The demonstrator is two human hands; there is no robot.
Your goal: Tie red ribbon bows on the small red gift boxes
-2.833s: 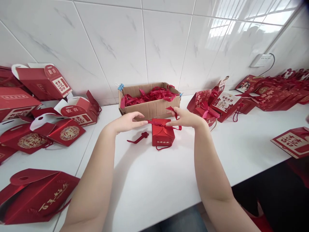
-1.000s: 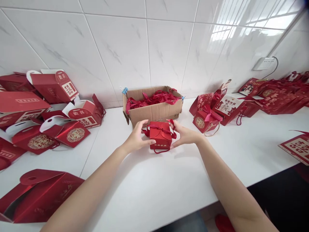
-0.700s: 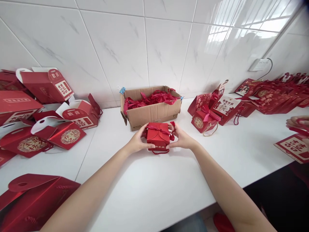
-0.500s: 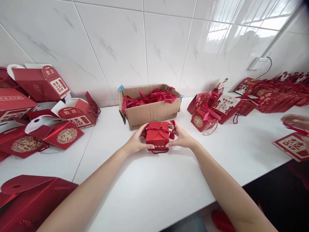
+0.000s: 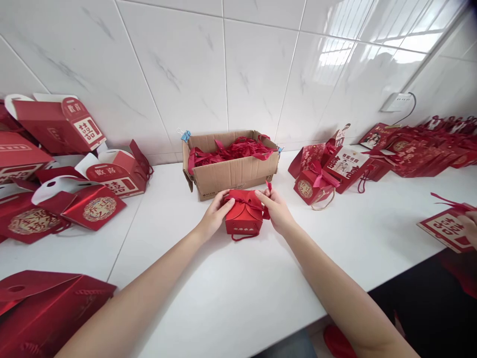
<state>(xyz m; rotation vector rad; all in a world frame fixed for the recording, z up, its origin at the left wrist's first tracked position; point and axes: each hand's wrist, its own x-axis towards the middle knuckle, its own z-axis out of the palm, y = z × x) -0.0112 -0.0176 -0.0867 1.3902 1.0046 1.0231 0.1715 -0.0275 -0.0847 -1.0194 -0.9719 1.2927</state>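
Observation:
A small red gift box (image 5: 244,227) with gold lettering on its front stands on the white table between my hands. Its curved top flaps are folded over one another, and a dark red ribbon (image 5: 247,202) crosses the top. A red cord handle (image 5: 242,239) hangs down the front. My left hand (image 5: 215,213) grips the box's left upper edge, its thumb on top beside the ribbon and its fingers mostly hidden behind. At the right upper edge my right hand (image 5: 277,209) pinches the ribbon, whose end sticks up past the fingers.
Behind the gift box, a cardboard box (image 5: 234,178) holds loose red ribbons. Red cartons (image 5: 99,211) are heaped on the left, with a larger one (image 5: 55,313) nearer. Finished boxes (image 5: 316,184) stand on the right. Another person's hand (image 5: 470,226) holds a red card box (image 5: 445,227) at far right.
Both thumbs have moved from the box's lower front up to the ribbon level on top. The cord handle now hangs lower across the front. The other person's hand has shifted right.

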